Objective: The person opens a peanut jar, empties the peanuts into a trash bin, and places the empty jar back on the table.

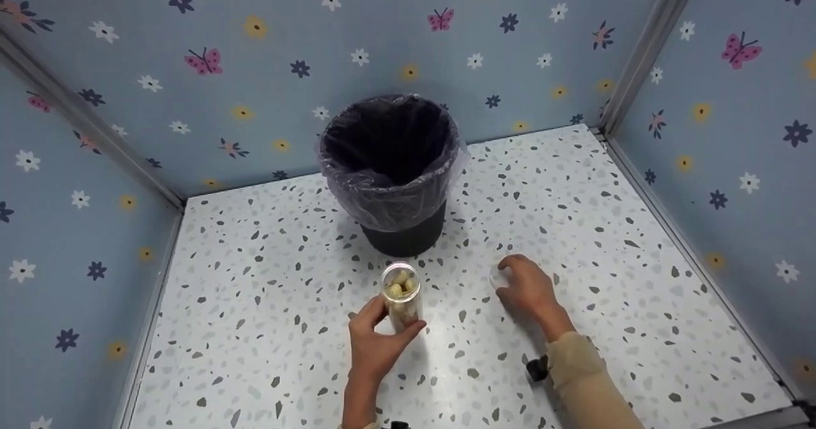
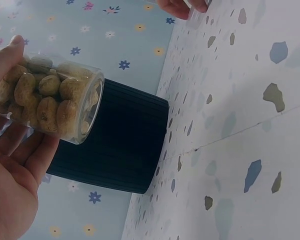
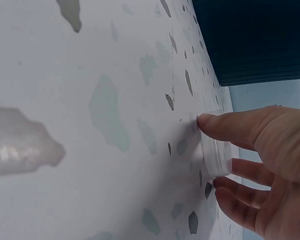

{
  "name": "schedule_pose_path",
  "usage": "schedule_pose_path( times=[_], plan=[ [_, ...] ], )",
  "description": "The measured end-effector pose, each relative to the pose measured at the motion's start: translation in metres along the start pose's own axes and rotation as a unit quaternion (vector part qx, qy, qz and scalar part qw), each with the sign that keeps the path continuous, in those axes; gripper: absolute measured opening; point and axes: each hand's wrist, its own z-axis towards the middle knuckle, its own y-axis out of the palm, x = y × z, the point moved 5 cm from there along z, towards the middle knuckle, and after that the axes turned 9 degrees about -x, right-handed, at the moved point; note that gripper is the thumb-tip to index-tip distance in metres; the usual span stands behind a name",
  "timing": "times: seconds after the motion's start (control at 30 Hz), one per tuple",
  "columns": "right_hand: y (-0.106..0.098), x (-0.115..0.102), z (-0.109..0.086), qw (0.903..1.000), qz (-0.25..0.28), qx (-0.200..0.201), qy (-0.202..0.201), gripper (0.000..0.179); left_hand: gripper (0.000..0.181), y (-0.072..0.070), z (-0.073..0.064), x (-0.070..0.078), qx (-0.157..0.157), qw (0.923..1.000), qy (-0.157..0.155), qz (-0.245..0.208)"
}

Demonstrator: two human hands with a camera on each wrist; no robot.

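Note:
A clear, lidless jar [image 1: 404, 308] of peanuts in their shells [image 2: 47, 97] is in my left hand [image 1: 376, 347], thumb on one side and fingers on the other. It stands upright in front of the bin; in the left wrist view its base is raised off the table. Over to the right, my right hand [image 1: 528, 287] pinches a round clear lid [image 3: 217, 152] by its edge, with the lid lying at the table surface. Part of the lid is covered by the fingers.
Behind the jar stands a black bin [image 1: 408, 238] with a see-through plastic liner [image 1: 389, 203] folded over its rim. The speckled white table [image 1: 255, 301] is bounded by blue flowered panels [image 1: 382, 40] at the back and both sides.

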Motion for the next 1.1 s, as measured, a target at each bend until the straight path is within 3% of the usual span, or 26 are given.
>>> schedule_pose_path(
  times=[0.2,0.3,0.47,0.6,0.73,0.83,0.97,1.1],
  plan=[
    [-0.006,-0.006,-0.004,0.9996,-0.012,0.012,0.023,0.058,0.05,-0.001,0.002,0.0,0.0,1.0,-0.005,0.003],
    [-0.011,-0.015,-0.009,0.999,-0.017,0.032,0.024,0.057,0.048,-0.001,0.002,0.001,-0.002,1.0,-0.006,0.006],
    [-0.024,-0.054,-0.023,0.9939,0.016,0.093,-0.057,0.038,0.048,0.0,0.004,0.003,-0.004,1.0,-0.009,0.001],
    [-0.034,-0.102,-0.041,0.9738,0.072,0.133,-0.169,0.03,0.051,0.0,0.009,0.007,-0.006,1.0,0.001,-0.005],
    [-0.035,-0.142,-0.062,0.9466,0.119,0.132,-0.269,0.038,0.05,0.002,0.015,0.012,-0.014,0.9999,0.006,0.0],
    [-0.029,-0.159,-0.073,0.9338,0.141,0.115,-0.308,0.05,0.05,0.004,0.018,0.014,-0.016,0.9999,0.003,0.002],
    [-0.018,-0.168,-0.08,0.9213,0.174,0.111,-0.329,0.066,0.052,0.006,0.02,0.018,-0.014,0.9998,0.011,-0.01],
    [-0.013,-0.172,-0.081,0.908,0.192,0.135,-0.347,0.083,0.053,0.009,0.026,0.021,-0.016,0.9992,0.022,-0.029]
  ],
)
